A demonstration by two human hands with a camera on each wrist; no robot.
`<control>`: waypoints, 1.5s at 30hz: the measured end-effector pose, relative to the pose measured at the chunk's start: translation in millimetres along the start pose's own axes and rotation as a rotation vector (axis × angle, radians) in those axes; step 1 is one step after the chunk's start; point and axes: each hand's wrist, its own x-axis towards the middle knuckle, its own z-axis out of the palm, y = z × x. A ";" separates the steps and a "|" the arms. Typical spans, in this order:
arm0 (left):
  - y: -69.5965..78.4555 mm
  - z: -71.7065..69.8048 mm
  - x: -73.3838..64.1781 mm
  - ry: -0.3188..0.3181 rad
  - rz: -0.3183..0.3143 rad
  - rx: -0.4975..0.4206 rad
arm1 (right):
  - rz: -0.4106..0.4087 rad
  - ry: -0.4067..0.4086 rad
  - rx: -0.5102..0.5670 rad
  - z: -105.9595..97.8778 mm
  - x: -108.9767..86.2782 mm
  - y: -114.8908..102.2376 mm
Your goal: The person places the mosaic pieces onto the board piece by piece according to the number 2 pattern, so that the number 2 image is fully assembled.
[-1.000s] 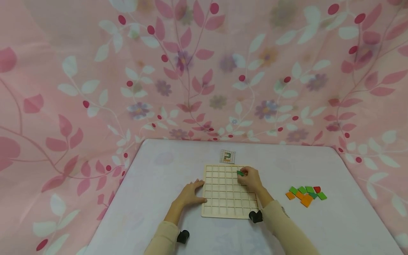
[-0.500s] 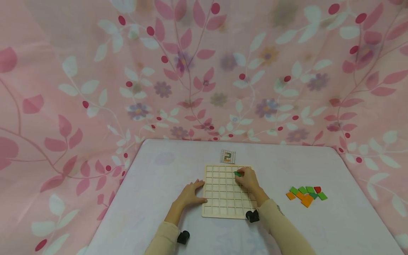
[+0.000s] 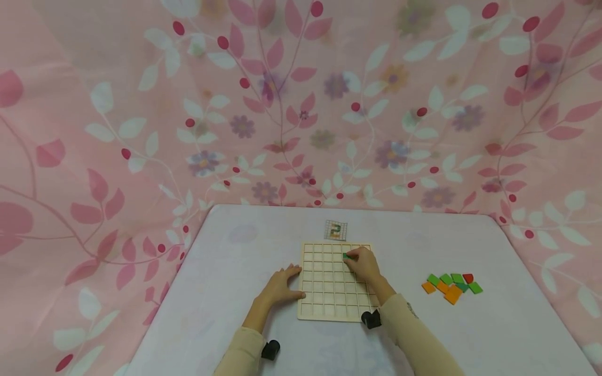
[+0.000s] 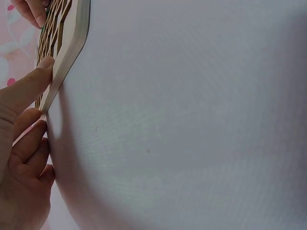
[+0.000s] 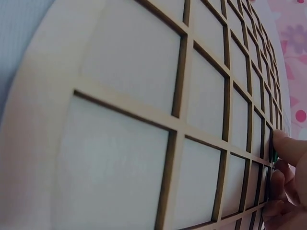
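Note:
In the head view a pale wooden grid board [image 3: 329, 288] lies on the table, divided into square cells. My right hand [image 3: 363, 265] pinches a small green tile [image 3: 346, 256] over a cell in the upper right part of the board. In the right wrist view only a sliver of green shows under the fingers [image 5: 288, 149]. At the board's left edge rests my left hand [image 3: 277, 287], fingers spread. Its thumb [image 4: 36, 84] touches the rim in the left wrist view, with the other fingers lower along the side.
To the right lie several loose tiles: orange [image 3: 453, 295], light green [image 3: 476, 288], dark green [image 3: 463, 287] and a red rounded one [image 3: 467, 279]. Behind the board is a small card [image 3: 336, 230] with a gridded figure 2. A pink floral cloth [image 3: 301, 104] hangs behind the white table [image 3: 235, 250].
My right hand has moved slightly left with the green tile, which now lies flatter against the board. My left hand has stayed at the edge.

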 end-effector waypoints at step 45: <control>-1.6 2.1 -0.2 -0.002 0.024 0.045 | 0.206 0.213 -0.394 -170.2 -100.2 135.1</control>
